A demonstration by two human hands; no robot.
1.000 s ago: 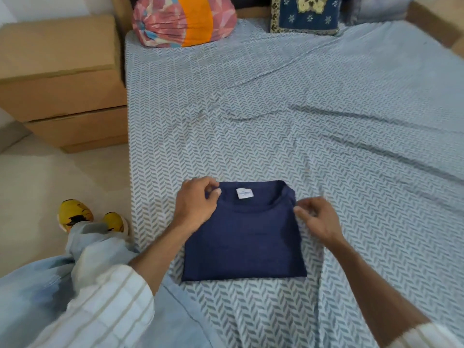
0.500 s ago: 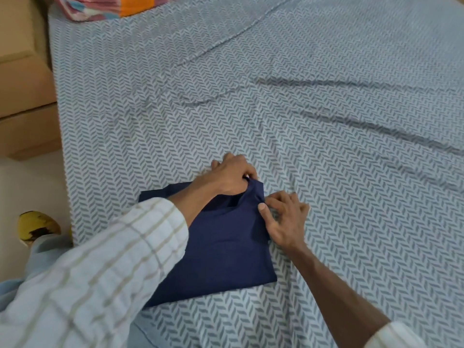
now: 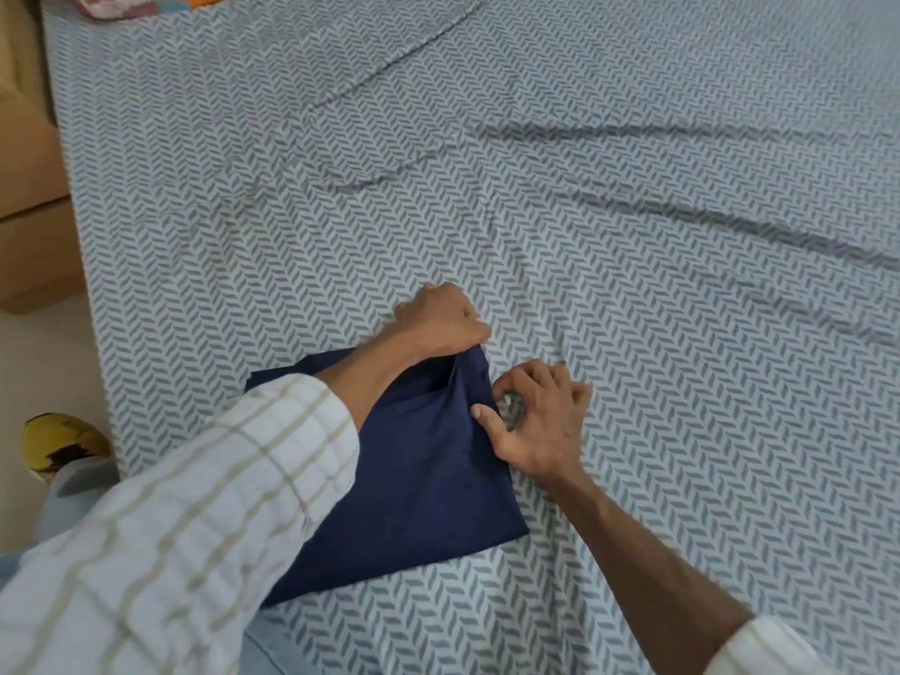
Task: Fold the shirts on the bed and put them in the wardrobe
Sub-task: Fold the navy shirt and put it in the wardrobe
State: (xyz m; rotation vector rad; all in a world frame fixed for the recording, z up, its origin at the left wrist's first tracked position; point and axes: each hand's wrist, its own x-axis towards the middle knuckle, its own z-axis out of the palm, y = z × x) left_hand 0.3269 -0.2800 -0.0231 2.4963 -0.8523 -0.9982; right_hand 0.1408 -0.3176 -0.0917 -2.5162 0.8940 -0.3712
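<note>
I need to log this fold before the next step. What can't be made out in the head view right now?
- Navy shirt: its left part lies under the striped sleeve; the collar is hidden by the left hand.
- Right hand: it bunches bedsheet at the shirt's edge; whether its fingers pinch shirt cloth too is unclear.
- Pillow: cut by the top edge.
- Wardrobe: not in view.

Left hand (image 3: 440,321) shifted from near collar corner across navy shirt (image 3: 419,484) to far right corner, now gripping it; right hand (image 3: 540,421) closed in beside, thumb pressing edge.
</note>
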